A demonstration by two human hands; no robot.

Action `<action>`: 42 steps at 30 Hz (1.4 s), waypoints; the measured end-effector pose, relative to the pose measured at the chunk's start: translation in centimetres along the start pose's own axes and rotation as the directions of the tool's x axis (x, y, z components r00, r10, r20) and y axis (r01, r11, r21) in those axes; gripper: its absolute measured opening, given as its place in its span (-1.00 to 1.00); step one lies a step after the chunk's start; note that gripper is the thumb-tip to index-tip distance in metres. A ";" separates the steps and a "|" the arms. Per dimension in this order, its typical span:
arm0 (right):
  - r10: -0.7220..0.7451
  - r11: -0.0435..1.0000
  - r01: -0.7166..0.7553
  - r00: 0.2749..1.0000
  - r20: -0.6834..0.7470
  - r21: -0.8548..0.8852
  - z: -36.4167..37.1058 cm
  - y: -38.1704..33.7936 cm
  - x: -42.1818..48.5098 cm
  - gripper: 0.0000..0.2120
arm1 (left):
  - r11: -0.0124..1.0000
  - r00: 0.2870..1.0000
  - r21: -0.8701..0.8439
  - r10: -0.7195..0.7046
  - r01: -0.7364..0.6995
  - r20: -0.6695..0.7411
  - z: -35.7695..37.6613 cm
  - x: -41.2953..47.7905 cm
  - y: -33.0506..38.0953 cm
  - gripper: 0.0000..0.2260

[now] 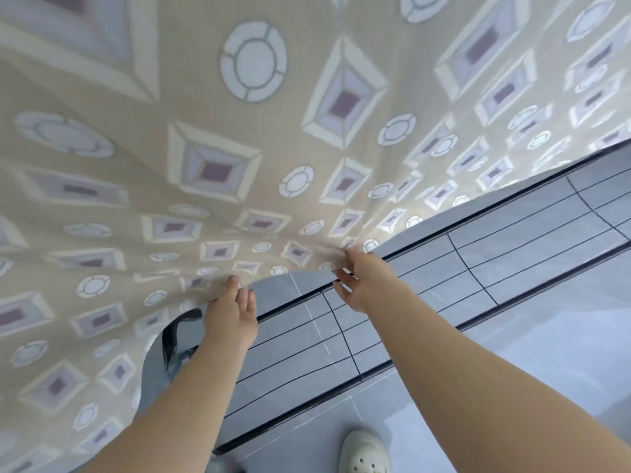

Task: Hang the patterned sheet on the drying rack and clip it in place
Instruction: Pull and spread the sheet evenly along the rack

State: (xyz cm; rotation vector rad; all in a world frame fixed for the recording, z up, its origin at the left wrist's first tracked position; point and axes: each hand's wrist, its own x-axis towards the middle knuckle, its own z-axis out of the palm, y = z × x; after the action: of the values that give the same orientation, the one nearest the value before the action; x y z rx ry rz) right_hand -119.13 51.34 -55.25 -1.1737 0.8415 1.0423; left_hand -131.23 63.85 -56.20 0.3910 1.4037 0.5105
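At the bottom edge of the frame, right of centre, a white perforated shoe (365,452) stood on the pale grey floor (546,353). Both bare forearms rose from the lower edge toward the middle of the frame. The left hand (232,312), centre-left, held the lower edge of the sheet (211,165), its fingertips curled into the cloth. The right hand (362,281), just right of centre, pinched the same edge between thumb and forefinger, its other fingers loosely spread. Below the left hand a dark curved object (177,332) showed partly under the hem; what it was could not be told. A band of grey tiles with dark joints (478,264) ran diagonally from lower centre to the right edge. The beige sheet, printed with squares and circles, filled the upper and left parts of the frame.
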 end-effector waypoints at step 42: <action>-0.103 0.898 0.116 0.993 -0.055 0.425 -6.4 -11.4 1.5 -0.77 | 0.930 0.949 0.298 -0.271 0.215 0.163 12.4 -2.3 -5.5 -0.89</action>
State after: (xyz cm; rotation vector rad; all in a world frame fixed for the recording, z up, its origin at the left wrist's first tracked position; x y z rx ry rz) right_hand -107.83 44.70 -54.39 -0.8519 0.9602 0.6990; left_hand -118.61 58.45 -55.63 0.4710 1.3048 0.0649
